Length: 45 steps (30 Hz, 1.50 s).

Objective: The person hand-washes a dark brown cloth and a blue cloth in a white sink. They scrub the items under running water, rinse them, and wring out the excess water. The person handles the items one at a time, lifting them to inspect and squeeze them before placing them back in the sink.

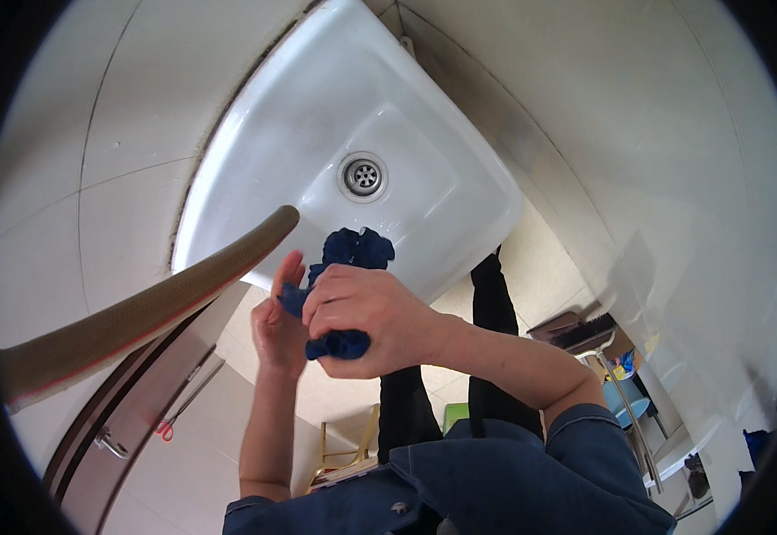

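Observation:
My right hand is wrapped round a wet-looking dark blue cloth. One bunched part of the cloth sticks out beyond the fist over the sink's near edge, and another end pokes out below the fingers. Beside it, my left hand is upright with its fingers stretched out. A fold of the cloth lies against its palm side, and I see no fingers closed round it. The cloth's middle is hidden inside my right hand.
A white corner sink with a round metal drain lies ahead. A brown hose reaches in from the left, ending above the sink's rim. Red-handled scissors hang at lower left; a brush is at right.

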Available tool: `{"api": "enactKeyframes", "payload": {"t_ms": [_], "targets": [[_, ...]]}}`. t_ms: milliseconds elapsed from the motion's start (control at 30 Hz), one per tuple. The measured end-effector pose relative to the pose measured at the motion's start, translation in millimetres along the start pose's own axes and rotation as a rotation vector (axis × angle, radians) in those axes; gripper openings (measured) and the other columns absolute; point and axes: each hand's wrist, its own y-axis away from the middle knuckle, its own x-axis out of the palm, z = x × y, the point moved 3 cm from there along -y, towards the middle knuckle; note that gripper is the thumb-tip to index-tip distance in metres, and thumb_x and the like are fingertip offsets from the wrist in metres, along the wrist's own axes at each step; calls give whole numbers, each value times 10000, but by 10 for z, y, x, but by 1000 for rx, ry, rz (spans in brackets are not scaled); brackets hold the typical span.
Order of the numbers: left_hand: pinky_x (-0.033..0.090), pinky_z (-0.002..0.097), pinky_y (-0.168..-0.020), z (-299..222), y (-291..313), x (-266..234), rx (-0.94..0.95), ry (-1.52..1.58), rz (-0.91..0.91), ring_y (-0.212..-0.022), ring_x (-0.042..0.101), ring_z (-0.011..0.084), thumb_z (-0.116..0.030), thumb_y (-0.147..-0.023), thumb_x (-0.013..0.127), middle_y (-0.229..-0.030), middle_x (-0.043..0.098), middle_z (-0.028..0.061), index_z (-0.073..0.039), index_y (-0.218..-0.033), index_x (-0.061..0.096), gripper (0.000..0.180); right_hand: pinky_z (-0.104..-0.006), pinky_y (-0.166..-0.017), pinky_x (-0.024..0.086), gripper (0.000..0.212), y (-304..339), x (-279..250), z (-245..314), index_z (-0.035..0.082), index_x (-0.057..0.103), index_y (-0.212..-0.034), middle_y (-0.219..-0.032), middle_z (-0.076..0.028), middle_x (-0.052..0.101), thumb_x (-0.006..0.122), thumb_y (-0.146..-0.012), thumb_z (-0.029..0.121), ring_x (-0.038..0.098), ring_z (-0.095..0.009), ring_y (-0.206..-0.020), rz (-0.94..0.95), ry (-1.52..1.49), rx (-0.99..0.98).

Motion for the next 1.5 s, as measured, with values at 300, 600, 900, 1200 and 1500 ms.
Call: {"api": "enactKeyframes", "payload": {"t_ms": [300,600,900,1200,1500], "targets": [[327,436,-1097,452,263,299,-139,441,5,-1206,526,228,-490,-883,469,-1267,552,88,-71,-1358,422,636,-405,-810,484,271,-76,396,583,74,594,-795,-900,-71,584,775,-629,188,552,-281,-940,490,6,-250],[274,464,-1141,-328,754,836,476,522,109,-1255,485,302,-412,-738,584,-1269,530,155,14,-1351,377,775,-398,-887,474,173,-203,-211,1148,37,628,-837,-926,-141,649,729,-700,68,599,-225,-900,-26,-419,126],[318,422,-1089,-880,1243,1346,870,-605,75,-1259,463,310,-185,-826,692,-1302,511,219,9,-1176,557,422,-277,-687,502,217,-544,-61,1142,55,617,-896,-817,-57,625,598,-856,268,606,-156,-718,-312,-911,1011],[568,456,-733,-1236,1153,1700,1700,-1094,497,-829,659,382,-105,-632,637,-936,644,261,-7,-735,447,237,-287,-559,452,254,-910,33,776,56,627,-791,-728,-37,588,693,-743,297,557,-139,-621,90,-530,1207],[551,424,-738,-1031,924,1547,1660,-1243,614,-823,643,358,-196,-617,641,-894,622,201,-12,-804,528,286,-283,-558,455,243,-890,41,482,21,613,-832,-765,-66,612,713,-715,208,574,-145,-641,129,-247,1168]]}}
